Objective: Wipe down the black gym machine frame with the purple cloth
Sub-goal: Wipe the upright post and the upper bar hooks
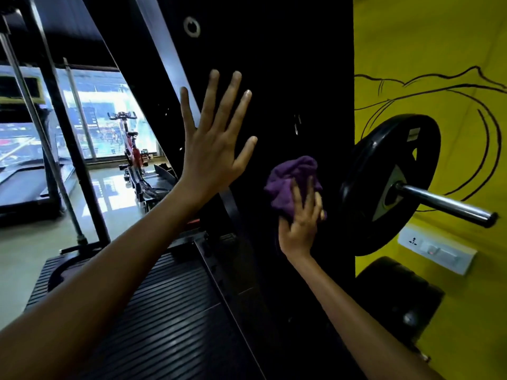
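Nearest the camera, two bare forearms rise from the bottom corners of the frame. At centre right the right hand [300,215] presses a bunched, soft purple cloth [290,182] against the broad black upright panel of the gym machine frame [274,91], its fingers [296,193] curled over the wad's lower edge and gripping it. The cloth looks light, limp and easily crushed, so it is best held as a ball in the palm, with loose folds tucked in and kept from trailing. The frame looks rigid, heavy and smooth, and probably bears firm pressure without shifting. Just left of centre the left hand [212,149] is spread flat, fingers straight and apart, holding nothing; whether it touches the panel cannot be told. Right of the cloth, a black round weight plate [384,185] sits on a shiny steel bar [444,204] before a yellow painted wall [425,37]. At lower left lies a black ribbed footplate [164,311]; a red exercise bike [131,149] stands by the windows at centre left.
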Tool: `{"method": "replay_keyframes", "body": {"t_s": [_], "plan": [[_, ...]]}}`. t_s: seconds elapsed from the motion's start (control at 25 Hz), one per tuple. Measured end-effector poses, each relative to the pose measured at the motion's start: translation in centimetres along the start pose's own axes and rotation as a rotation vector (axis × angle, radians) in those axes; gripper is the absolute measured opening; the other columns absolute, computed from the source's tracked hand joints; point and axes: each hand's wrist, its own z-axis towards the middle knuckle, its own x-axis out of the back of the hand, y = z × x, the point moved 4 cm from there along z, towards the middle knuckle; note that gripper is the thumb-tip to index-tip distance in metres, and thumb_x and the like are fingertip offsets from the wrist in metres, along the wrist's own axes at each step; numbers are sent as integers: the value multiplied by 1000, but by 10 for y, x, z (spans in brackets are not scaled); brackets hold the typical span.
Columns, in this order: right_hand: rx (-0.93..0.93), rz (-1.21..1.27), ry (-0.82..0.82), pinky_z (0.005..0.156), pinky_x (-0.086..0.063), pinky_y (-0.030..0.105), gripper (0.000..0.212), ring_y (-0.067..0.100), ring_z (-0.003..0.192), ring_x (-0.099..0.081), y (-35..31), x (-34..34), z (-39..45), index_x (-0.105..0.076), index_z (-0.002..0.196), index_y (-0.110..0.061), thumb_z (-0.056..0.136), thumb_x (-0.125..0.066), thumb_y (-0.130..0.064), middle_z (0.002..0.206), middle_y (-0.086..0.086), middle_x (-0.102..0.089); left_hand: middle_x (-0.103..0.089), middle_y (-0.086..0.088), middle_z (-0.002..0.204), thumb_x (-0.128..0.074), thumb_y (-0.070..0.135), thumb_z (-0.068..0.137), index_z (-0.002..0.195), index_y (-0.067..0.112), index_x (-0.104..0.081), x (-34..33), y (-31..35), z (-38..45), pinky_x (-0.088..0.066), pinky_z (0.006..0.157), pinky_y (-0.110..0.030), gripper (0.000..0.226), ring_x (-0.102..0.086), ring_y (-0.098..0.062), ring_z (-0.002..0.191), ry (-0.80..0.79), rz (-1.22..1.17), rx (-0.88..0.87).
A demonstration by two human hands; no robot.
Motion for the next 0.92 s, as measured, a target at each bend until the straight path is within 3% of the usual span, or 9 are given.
{"method": "replay_keyframes", "body": {"t_s": [0.08, 0.16, 0.24, 0.4, 0.48, 0.56, 0.68, 0.76, 0.92], "plan": [[-559, 199, 33, 112, -13, 43, 55, 33, 142, -15, 12, -2, 1, -32, 147, -21, 96, -42, -39, 157, 7, -20, -31, -13, 153, -44, 45, 95, 146, 11, -37, -10, 6, -12, -7, 110, -64, 61, -21, -38, 140, -5, 42, -50], [-802, 269, 12, 113, -7, 45, 56, 29, 145, -8, -9, -11, -1, -27, 149, -22, 98, -40, -42, 159, 2, -14, -35, -14, 151, -44, 42, 96, 145, 11, -37, -17, 10, -17, -14, 108, -70, 58, -22, -39, 138, 7, 11, -54], [-558, 198, -1, 110, -11, 51, 61, 33, 141, -15, -43, -10, -11, -30, 147, -26, 93, -37, -53, 158, 5, -16, -38, -16, 148, -46, 40, 95, 143, 11, -39, -19, 11, -16, -20, 104, -73, 56, -24, -41, 137, 26, -25, -39], [344, -48, -111, 104, -22, 59, 61, 34, 127, -29, -30, -20, -56, -34, 139, -37, 80, -46, -43, 153, 4, -21, -43, -15, 146, -46, 40, 94, 140, 9, -47, -16, 9, -17, -17, 104, -69, 55, -31, -43, 134, 48, 54, -56], [398, -42, -107, 106, -21, 57, 64, 33, 128, -28, 14, -22, -60, -29, 140, -45, 79, -49, -37, 157, -7, -14, -43, -14, 146, -45, 40, 95, 140, 8, -47, -16, 9, -18, -19, 103, -71, 55, -34, -46, 133, 39, 64, -81], [153, -7, -91, 107, -18, 55, 66, 32, 133, -25, 46, -19, -61, -32, 142, -36, 78, -47, -31, 155, 6, -25, -42, -14, 146, -46, 39, 95, 140, 8, -46, -18, 8, -20, -22, 102, -73, 54, -34, -47, 133, 37, 59, -80], [-723, 283, -26, 113, -14, 50, 56, 34, 141, -20, 77, -21, -57, -38, 143, -7, 93, -48, -29, 152, 20, -27, -43, -14, 145, -49, 37, 94, 140, 8, -47, -20, 9, -23, -21, 103, -71, 54, -33, -46, 132, 68, 67, -53], [-1106, 399, 4, 114, -15, 49, 54, 35, 140, -19, 61, -21, -56, -35, 145, -11, 99, -43, -37, 156, 12, -19, -44, -15, 145, -51, 36, 93, 139, 8, -48, -21, 11, -23, -20, 102, -71, 54, -33, -47, 131, 70, 69, -23], [-441, 146, -159, 102, -28, 61, 62, 48, 130, -34, 31, -15, -80, -44, 140, -12, 97, -26, -54, 149, 21, -34, -38, -16, 148, -50, 39, 92, 143, 10, -40, -26, 22, -33, -23, 101, -75, 60, -28, -45, 136, 24, 10, 24]]}}
